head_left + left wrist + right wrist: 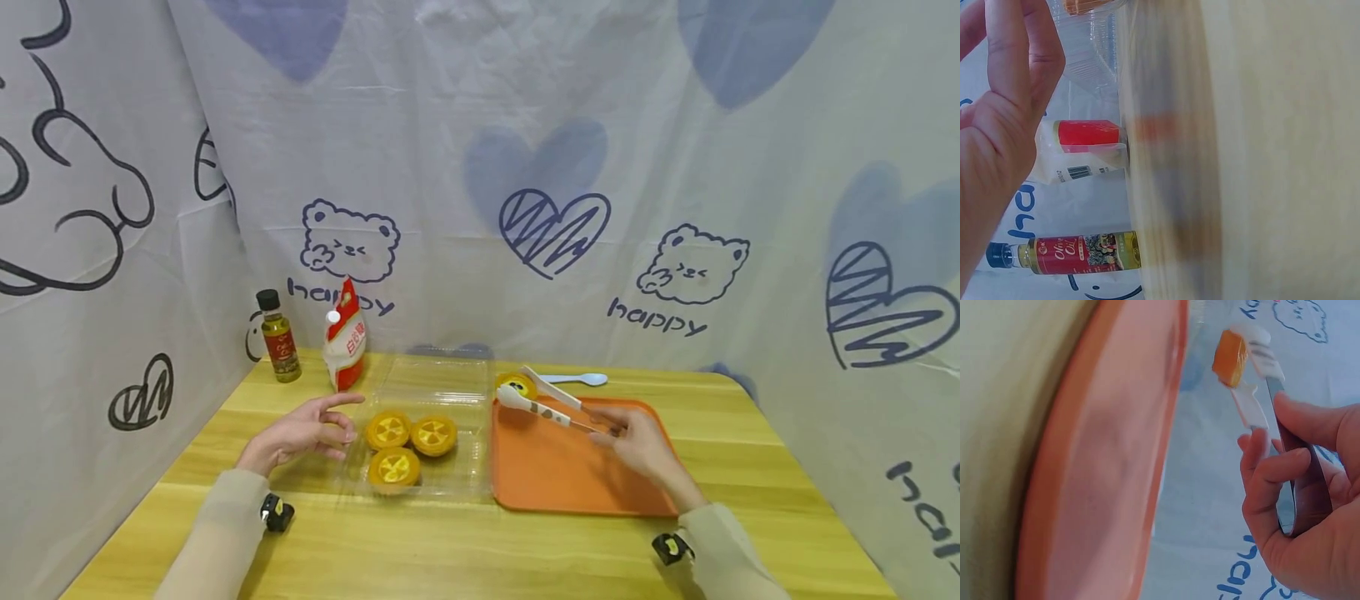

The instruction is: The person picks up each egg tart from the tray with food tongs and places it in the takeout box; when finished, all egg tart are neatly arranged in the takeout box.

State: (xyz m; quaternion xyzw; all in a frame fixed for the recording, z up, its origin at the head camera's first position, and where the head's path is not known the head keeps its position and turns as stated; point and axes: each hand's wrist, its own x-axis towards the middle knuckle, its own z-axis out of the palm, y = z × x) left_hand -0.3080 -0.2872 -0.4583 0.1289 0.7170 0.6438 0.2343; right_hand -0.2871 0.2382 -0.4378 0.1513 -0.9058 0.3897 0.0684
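Four tarts are showing, with one box, one tray, one pair of tongs, one spoon, one bottle, one bag, one surface and two wrist cameras.

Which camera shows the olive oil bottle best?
The left wrist view: the olive oil bottle is larger there, with "Olive Oil" readable, though sideways. The head view shows it smaller, upright on the wooden table; the right wrist view doesn't show it.
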